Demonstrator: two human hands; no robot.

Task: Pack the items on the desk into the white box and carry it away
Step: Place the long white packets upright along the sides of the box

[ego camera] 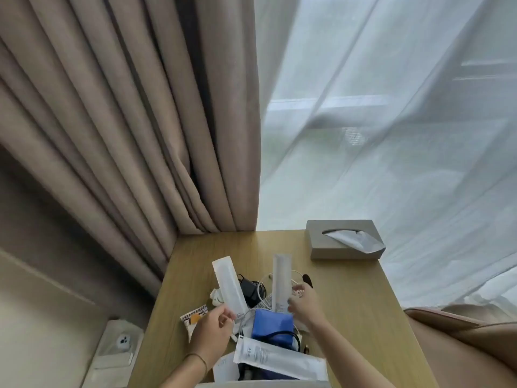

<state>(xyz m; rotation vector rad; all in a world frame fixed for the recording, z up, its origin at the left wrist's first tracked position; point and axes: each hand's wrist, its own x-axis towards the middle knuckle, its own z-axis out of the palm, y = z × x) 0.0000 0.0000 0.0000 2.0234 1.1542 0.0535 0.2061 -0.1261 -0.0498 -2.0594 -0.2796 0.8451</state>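
A taupe pleated curtain (117, 130) fills the upper left of the view, and a sheer white curtain (391, 121) hangs beside it over a bright window. Below them stands a light wooden desk (352, 303), with a padded beige chair (461, 345) just off its right edge. At the far right corner of the desk sits a grey tissue box (342, 242) with a tissue pulled out of its slot. At the near edge, the white box (263, 383) shows only its rim at the bottom of the frame; a long white sleeve package (279, 359) lies slanted across its opening. Just beyond it a blue pouch (272, 326) rests in the clutter in the middle of the desk, near a black charger (251, 289) and a tangle of white cable (268, 287). A small patterned packet (194, 317) lies at the left of the pile. The left hand (212, 331), a thin band on its wrist, pinches the lower end of a slim white packet (229, 284) tilted up and leftward. The right hand (303, 303) grips the lower end of a second slim white packet (281, 281) held nearly upright.
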